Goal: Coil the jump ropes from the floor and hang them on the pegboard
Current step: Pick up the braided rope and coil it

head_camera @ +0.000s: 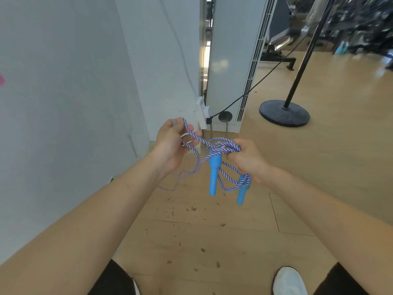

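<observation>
A jump rope [196, 139] of blue-and-white twisted cord with two blue handles hangs between my hands above the wooden floor. My right hand [247, 159] grips a bundle of several coiled loops at their top. One blue handle [213, 175] hangs from that bundle, and the second handle [242, 191] dangles lower, below my right wrist. My left hand [172, 143] pinches a strand of the cord and holds it up to the left. A loose length of rope [178, 177] droops under my left wrist. No pegboard is in view.
A white wall [63, 103] runs along the left. A tall white air-conditioner unit [231, 60] stands ahead with a wall socket and black cable [255, 85] beside it. A black stand with a round base [284, 112] sits at the right. My white shoe [289, 281] shows below.
</observation>
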Motion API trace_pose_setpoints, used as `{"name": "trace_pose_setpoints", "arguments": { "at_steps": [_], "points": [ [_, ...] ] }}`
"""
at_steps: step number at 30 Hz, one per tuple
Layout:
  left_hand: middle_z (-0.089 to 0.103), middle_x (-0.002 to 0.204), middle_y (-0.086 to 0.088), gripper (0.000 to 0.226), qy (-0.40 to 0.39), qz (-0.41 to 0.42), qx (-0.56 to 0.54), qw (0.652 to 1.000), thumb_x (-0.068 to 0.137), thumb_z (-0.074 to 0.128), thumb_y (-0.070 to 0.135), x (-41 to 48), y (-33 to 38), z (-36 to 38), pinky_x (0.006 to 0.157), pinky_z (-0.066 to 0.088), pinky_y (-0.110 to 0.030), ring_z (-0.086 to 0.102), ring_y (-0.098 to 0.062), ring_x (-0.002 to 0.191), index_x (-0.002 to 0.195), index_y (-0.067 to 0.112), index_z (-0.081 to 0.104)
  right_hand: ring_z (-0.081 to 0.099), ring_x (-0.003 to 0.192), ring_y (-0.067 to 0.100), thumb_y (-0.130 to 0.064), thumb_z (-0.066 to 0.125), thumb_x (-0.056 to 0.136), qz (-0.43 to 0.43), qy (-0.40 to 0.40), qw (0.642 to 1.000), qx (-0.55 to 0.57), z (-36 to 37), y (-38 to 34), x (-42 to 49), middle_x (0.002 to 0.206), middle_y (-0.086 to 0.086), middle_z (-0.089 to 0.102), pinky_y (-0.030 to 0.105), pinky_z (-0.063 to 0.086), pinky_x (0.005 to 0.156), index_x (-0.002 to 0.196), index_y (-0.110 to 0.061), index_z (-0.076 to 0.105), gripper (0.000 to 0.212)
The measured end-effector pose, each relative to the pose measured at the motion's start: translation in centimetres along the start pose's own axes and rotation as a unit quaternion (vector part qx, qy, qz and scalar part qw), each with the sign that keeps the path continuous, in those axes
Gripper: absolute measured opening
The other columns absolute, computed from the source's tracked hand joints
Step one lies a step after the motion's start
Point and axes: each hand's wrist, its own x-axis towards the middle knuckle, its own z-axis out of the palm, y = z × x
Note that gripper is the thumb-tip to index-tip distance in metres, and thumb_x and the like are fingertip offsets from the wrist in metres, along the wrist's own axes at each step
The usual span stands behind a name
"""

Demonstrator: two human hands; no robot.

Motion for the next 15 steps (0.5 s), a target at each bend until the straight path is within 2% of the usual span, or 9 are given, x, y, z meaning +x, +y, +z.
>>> {"name": "trace_pose_setpoints", "arguments": {
  "at_steps": [2, 5, 8, 10, 13, 15],
  "points": [
    [0.051, 0.063, 0.003, 0.020, 0.015, -0.001, 0.025, 1.000, 0.107, 0.036, 0.015, 0.1, 0.0, -0.2, 0.054, 0.043, -0.026, 0.056, -0.016, 0.056, 0.090, 0.018, 0.047, 0.030, 0.040, 0.005, -0.003, 0.063, 0.088, -0.010, -0.004, 1.000, -0.014, 0.3, -0.1, -0.1, 0.052, -0.008, 0.040, 0.020, 0.030, 0.041, 0.096, 0.002, 0.067, 0.010],
    [0.038, 0.056, 0.007, 0.024, 0.036, 0.012, 0.091, 0.995, 0.104, 0.031, 0.008, 0.5, -0.2, -0.8, 0.049, 0.032, -0.023, 0.037, -0.011, 0.047, 0.089, 0.018, 0.047, 0.032, 0.039, 0.005, 0.003, 0.060, 0.083, -0.001, -0.024, 0.999, -0.036, 0.5, -0.3, -0.3, 0.052, -0.007, 0.043, 0.020, 0.029, 0.040, 0.091, 0.002, 0.066, 0.009],
    [0.036, 0.058, 0.006, 0.016, -0.024, 0.036, 0.208, 0.977, 0.100, 0.044, 0.007, 0.6, -0.4, -1.1, 0.047, 0.031, -0.019, 0.032, -0.011, 0.052, 0.090, 0.012, 0.054, 0.030, 0.041, 0.009, 0.006, 0.060, 0.080, 0.029, -0.057, 0.998, -0.007, 0.2, -0.7, -0.4, 0.059, 0.001, 0.043, 0.022, 0.026, 0.040, 0.084, -0.004, 0.062, 0.011],
    [0.043, 0.065, 0.005, 0.003, -0.090, 0.044, 0.311, 0.945, 0.095, 0.060, 0.011, 0.1, -0.1, -1.2, 0.051, 0.035, -0.018, 0.037, -0.011, 0.055, 0.092, 0.010, 0.060, 0.026, 0.043, 0.010, 0.009, 0.060, 0.081, 0.049, -0.088, 0.994, 0.050, -0.2, -1.0, -0.3, 0.056, -0.002, 0.038, 0.022, 0.023, 0.040, 0.081, -0.010, 0.058, 0.019],
    [0.049, 0.059, 0.019, 0.017, -0.194, 0.056, 0.449, 0.870, 0.083, 0.078, 0.016, -0.6, 0.2, -1.8, 0.056, 0.036, -0.014, 0.042, -0.003, 0.055, 0.096, 0.011, 0.068, 0.022, 0.041, 0.008, 0.010, 0.060, 0.084, 0.053, -0.127, 0.984, 0.114, -0.6, -1.3, -0.5, 0.049, -0.007, 0.033, 0.021, 0.018, 0.039, 0.080, -0.012, 0.059, 0.023],
    [0.044, 0.056, 0.017, 0.018, -0.240, 0.050, 0.525, 0.815, 0.081, 0.081, 0.021, -0.8, 0.5, -2.2, 0.056, 0.034, -0.018, 0.038, -0.005, 0.053, 0.094, 0.014, 0.071, 0.024, 0.041, 0.008, 0.012, 0.059, 0.084, 0.043, -0.136, 0.983, 0.118, -0.3, -1.3, -0.6, 0.050, -0.007, 0.036, 0.021, 0.019, 0.038, 0.086, -0.009, 0.062, 0.021]
  ]
}}
